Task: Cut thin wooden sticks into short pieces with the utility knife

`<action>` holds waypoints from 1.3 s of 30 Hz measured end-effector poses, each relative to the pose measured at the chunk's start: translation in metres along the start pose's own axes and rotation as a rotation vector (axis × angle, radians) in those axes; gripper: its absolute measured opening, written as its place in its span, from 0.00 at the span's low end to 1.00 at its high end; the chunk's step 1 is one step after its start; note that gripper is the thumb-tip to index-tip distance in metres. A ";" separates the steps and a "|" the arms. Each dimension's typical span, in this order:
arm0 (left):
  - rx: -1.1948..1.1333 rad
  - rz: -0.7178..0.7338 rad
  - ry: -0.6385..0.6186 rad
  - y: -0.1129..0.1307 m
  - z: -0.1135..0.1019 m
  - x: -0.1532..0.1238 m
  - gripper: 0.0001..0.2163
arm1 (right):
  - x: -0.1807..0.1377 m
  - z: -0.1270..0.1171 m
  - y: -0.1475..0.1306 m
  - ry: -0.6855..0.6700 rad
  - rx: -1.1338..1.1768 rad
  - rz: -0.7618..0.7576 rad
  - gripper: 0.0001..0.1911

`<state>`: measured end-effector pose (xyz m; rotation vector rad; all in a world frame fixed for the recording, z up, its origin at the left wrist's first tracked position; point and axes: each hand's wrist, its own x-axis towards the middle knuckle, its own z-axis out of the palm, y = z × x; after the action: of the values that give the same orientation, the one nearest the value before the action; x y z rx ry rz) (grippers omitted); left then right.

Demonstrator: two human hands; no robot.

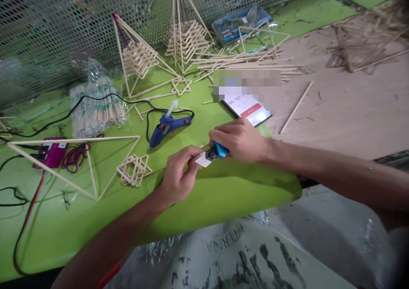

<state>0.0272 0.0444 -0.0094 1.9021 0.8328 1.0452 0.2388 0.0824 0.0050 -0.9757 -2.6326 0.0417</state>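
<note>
1. Holding the blue tool (pixel 220 150) is the work of the right hand (pixel 244 140); its fingers are wrapped firmly around the handle. The tool is over the near part of the green table (pixel 255 189), between the two hands.
2. At the front of this tool stands a pale flat piece (pixel 203 160). It looks like a wide blade, but I cannot be sure. The left hand (pixel 180 174) has its thumb and fingers bent toward each other just beside this piece. What they pinch, if they pinch anything, I cannot tell.
3. If the pale flat piece is sharp, I judge the left fingertips to be the first danger. A sudden slip, caused by too strong a push from the right hand, could cut them.
4. The phone (pixel 247 105) lies just beyond the right hand. A wide swing of the wrist could knock it.
5. The small stick star (pixel 136 169) lies to the left of the left hand, near the large stick frame (pixel 73 139). A careless elbow could break their thin joints.
6. The glue gun (pixel 169 125) rests behind the left hand. Its heat is not visible; if it is hot, reaching across without looking could burn the skin, and a pull on the black cable (pixel 137 100) could drag it.
</note>
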 end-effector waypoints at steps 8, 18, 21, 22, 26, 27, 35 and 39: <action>-0.019 -0.049 -0.005 0.001 0.000 -0.001 0.07 | 0.001 -0.001 0.002 -0.041 0.032 0.031 0.05; -0.044 -0.014 -0.018 -0.001 0.000 0.000 0.04 | 0.001 -0.001 0.000 -0.025 0.051 0.016 0.03; -0.043 0.001 -0.014 0.000 0.000 0.001 0.04 | 0.001 0.000 0.000 -0.020 0.072 0.010 0.03; -0.041 -0.003 -0.012 0.000 0.000 0.001 0.04 | 0.001 0.000 0.000 -0.017 0.079 0.006 0.03; -0.011 -0.031 -0.001 0.000 0.000 0.000 0.04 | 0.002 0.000 -0.001 -0.006 0.094 -0.013 0.05; -0.003 -0.027 -0.001 -0.001 0.000 0.000 0.04 | 0.002 0.000 -0.001 -0.004 0.094 -0.017 0.05; 0.012 -0.011 -0.010 -0.003 -0.001 -0.001 0.04 | 0.002 -0.001 -0.001 0.016 0.109 -0.029 0.05; 0.011 0.002 -0.014 -0.003 -0.001 0.000 0.04 | 0.001 -0.001 -0.001 0.024 0.123 -0.025 0.05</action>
<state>0.0260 0.0460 -0.0118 1.9179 0.8297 1.0294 0.2377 0.0823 0.0063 -0.8965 -2.5857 0.1820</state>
